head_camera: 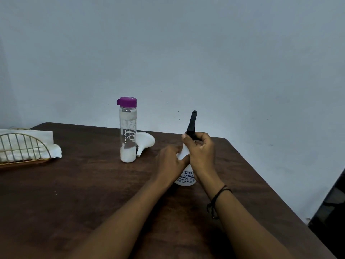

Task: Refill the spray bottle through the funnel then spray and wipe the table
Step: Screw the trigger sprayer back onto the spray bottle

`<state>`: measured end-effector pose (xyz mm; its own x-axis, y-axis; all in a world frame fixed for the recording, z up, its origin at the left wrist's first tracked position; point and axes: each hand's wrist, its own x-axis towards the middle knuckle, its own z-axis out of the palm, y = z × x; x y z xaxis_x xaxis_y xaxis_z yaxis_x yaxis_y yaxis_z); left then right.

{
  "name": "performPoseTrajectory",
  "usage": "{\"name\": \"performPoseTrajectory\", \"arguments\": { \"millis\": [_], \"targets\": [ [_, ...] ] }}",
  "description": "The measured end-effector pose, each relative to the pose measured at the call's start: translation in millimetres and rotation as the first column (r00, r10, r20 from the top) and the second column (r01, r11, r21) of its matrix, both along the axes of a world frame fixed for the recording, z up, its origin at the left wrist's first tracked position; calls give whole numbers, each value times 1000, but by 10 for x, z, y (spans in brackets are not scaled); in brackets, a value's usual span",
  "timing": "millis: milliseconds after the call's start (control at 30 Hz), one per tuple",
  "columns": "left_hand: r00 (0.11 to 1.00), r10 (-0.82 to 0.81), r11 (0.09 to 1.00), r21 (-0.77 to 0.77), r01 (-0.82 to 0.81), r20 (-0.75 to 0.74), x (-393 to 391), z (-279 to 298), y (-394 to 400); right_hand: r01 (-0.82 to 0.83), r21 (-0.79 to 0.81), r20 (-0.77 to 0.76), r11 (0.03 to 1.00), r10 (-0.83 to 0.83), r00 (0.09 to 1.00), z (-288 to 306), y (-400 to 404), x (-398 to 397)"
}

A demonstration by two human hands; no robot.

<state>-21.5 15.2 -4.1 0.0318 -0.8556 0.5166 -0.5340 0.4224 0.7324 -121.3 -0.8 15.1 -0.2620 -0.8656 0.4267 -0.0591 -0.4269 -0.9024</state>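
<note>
A white spray bottle (184,177) with blue print stands on the dark wooden table (84,193), right of centre. Its black spray head (192,122) points up and away. My left hand (170,163) wraps the bottle's shoulder from the left. My right hand (200,150) grips the black collar at the neck. To the left stands a clear water bottle (128,131) with a purple cap, closed. A white funnel (144,143) lies on its side just behind and right of it, spout towards me.
A gold wire holder (22,148) with white paper napkins (28,141) sits at the table's left edge. The table's right edge runs diagonally past my right forearm. A dark object (330,217) stands beyond that edge at the lower right. A pale wall lies behind.
</note>
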Motion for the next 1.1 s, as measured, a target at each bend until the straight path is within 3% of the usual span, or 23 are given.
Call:
{"name": "performPoseTrajectory", "arguments": {
  "millis": [133, 267, 433, 600, 700, 867, 967, 1100],
  "targets": [
    [1000, 27, 999, -26, -26, 16, 15, 11, -9, 57, -23, -65, 998, -59, 996, 21, 55, 39],
    [993, -22, 999, -44, 28, 117, 86, 34, 11, 95, 57, -120, 994, -87, 989, 92, 39, 68],
    [970, -126, 990, -36, 137, 210, 254, 17, -67, 2, 141, -159, 990, 21, 987, 208, 24, 37],
    [983, 29, 991, -135, -5, 179, 385, 89, -82, -104, 207, -68, 973, 121, 990, 291, 81, -23],
    [987, 134, 971, -210, -113, 89, 534, 197, -143, -145, 289, -95, 946, 179, 979, 431, 216, -92],
    [921, 238, 944, -150, -294, -309, 951, 409, -85, -136, 499, -359, 856, 347, 866, 658, 437, -256],
    [945, 241, 963, -65, -261, -221, 1183, 300, -19, -109, 595, -431, 796, 431, 793, 748, 500, -392],
    [948, 282, 959, 22, -282, -147, 1379, 79, 147, -22, 759, -495, 651, 599, 629, 847, 640, -444]
  ]
}}
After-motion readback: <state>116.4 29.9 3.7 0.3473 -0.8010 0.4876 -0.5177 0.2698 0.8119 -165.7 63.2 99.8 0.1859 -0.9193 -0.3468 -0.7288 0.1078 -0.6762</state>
